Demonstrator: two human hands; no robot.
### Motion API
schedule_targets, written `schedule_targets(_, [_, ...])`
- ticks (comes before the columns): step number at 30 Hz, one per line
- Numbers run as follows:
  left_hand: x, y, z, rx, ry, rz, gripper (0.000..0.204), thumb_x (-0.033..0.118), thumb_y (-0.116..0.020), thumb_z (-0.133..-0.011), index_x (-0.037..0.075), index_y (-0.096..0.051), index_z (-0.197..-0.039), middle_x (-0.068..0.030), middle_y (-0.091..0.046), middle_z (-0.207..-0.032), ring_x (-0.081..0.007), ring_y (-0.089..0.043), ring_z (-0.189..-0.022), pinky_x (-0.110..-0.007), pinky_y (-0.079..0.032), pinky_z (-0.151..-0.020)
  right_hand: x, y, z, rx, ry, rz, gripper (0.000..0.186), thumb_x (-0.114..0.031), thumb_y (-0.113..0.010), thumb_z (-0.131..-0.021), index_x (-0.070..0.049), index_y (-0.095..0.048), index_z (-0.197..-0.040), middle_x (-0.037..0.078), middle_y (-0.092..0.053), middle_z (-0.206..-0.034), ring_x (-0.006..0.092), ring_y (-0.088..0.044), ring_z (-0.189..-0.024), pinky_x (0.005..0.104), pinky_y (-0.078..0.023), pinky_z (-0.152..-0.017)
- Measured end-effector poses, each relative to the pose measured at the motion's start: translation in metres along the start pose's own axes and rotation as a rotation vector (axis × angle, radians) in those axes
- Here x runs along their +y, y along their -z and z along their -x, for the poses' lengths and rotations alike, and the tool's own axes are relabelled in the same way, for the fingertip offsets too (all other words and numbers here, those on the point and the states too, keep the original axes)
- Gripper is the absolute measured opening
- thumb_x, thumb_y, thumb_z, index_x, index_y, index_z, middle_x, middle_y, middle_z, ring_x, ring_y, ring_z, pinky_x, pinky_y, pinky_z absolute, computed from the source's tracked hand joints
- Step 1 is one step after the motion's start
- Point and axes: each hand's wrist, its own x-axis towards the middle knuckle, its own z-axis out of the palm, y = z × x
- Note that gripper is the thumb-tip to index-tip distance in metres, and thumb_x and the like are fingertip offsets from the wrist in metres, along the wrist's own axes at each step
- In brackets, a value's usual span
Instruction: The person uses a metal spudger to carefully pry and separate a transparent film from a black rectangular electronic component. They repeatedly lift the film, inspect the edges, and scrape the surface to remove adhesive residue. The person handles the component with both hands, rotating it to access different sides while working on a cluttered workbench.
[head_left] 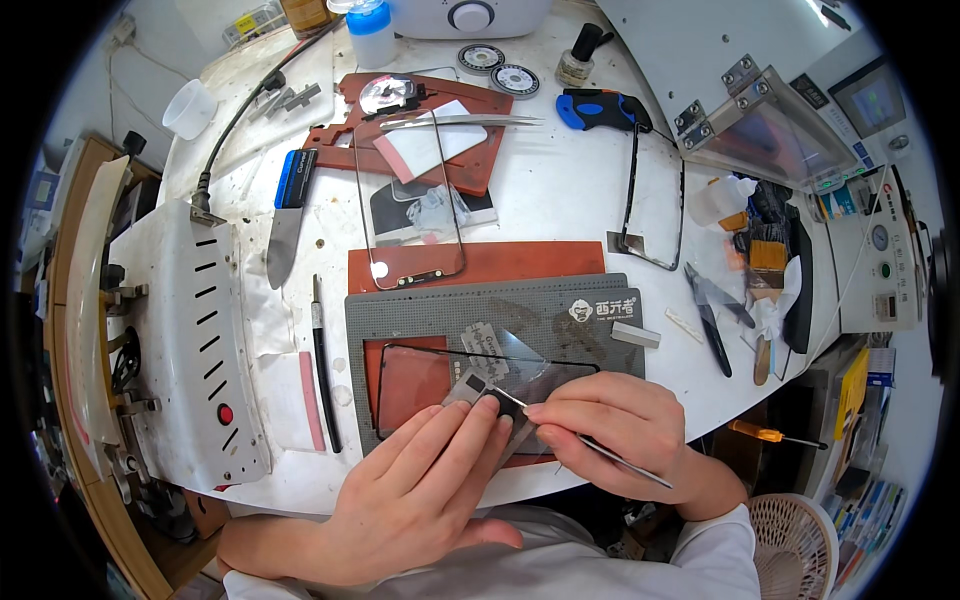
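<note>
My left hand (pixel 418 485) lies with its fingers stretched out, the fingertips pressing on a small dark flat part (pixel 505 403) and a clear sheet near the front of a grey work mat (pixel 640 385). In my right hand (pixel 625 425) is a thin metal hand tool (pixel 630 462), pinched between thumb and fingers; its tip touches down beside the left fingertips. A phone-sized thin black frame (pixel 440 349) lies under and around both hands. Partly beneath the fingers is a grey metal card with cutouts (pixel 484 345). The exact kind of the tool is hidden by the fingers.
A white slotted heater-like box (pixel 190 350) stands at left, near a blue-handled blade (pixel 292 185) and a slim black knife (pixel 322 370). Behind the mat are red pads (pixel 480 262), a clear glass panel (pixel 410 200) and tweezers (pixel 460 121). Pliers (pixel 708 320) lie at right.
</note>
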Motion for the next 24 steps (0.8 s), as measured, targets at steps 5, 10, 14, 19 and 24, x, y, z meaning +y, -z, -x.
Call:
schedule_targets(5, [0.0005,-0.0006,0.0008,-0.007,0.016,0.002,0.077,0.067,-0.056,-0.096,-0.002,-0.074,-0.126,-0.0166,-0.063,-0.140,-0.0291,-0.060,-0.127,-0.041,-0.052,-0.110,-0.0007,0.0033,-0.0023,-0.030,-0.006,-0.007,0.024,-0.001,-0.079,-0.087,0.005,-0.074,-0.110,0.014,-0.072,-0.100,0.0287,-0.073,-0.084,0.0357,-0.059,-0.068])
schedule_targets(10, [0.0004,0.0005,-0.0001,-0.007,0.023,0.017,0.078,0.067,-0.056,-0.096,-0.002,-0.074,-0.127,-0.0167,-0.063,-0.140,-0.0289,-0.061,-0.126,-0.041,-0.052,-0.110,-0.0011,0.0035,-0.0021,-0.037,-0.006,0.003,0.023,-0.002,-0.079,-0.088,0.005,-0.074,-0.110,0.014,-0.072,-0.100,0.0286,-0.073,-0.084,0.0358,-0.059,-0.068])
schedule_targets(14, [-0.0022,-0.0047,-0.0002,0.047,-0.015,0.014,0.086,0.071,-0.061,-0.089,-0.005,-0.073,-0.125,-0.0191,-0.064,-0.136,-0.0338,-0.065,-0.115,-0.043,-0.057,-0.097,-0.0017,0.0045,-0.0014,-0.042,-0.007,0.007,0.023,-0.002,-0.079,-0.089,0.005,-0.074,-0.110,0.014,-0.072,-0.100,0.0286,-0.074,-0.084,0.0357,-0.059,-0.069])
schedule_targets(19, [0.0018,0.0003,-0.0004,-0.008,0.031,0.015,0.078,0.066,-0.056,-0.096,-0.004,-0.073,-0.128,-0.0170,-0.062,-0.141,-0.0294,-0.061,-0.126,-0.041,-0.053,-0.109,-0.0013,0.0050,-0.0009,-0.044,-0.006,-0.001,0.024,-0.001,-0.078,-0.088,0.005,-0.073,-0.111,0.014,-0.072,-0.099,0.0287,-0.074,-0.084,0.0357,-0.060,-0.069])
schedule_targets(24, [0.0022,0.0005,-0.0008,-0.004,0.027,0.023,0.078,0.066,-0.056,-0.096,-0.004,-0.073,-0.127,-0.0176,-0.062,-0.141,-0.0298,-0.061,-0.126,-0.042,-0.053,-0.108,-0.0018,0.0053,0.0002,-0.042,0.003,0.002,0.025,-0.001,-0.079,-0.088,0.005,-0.073,-0.111,0.014,-0.072,-0.099,0.0288,-0.073,-0.084,0.0360,-0.059,-0.068])
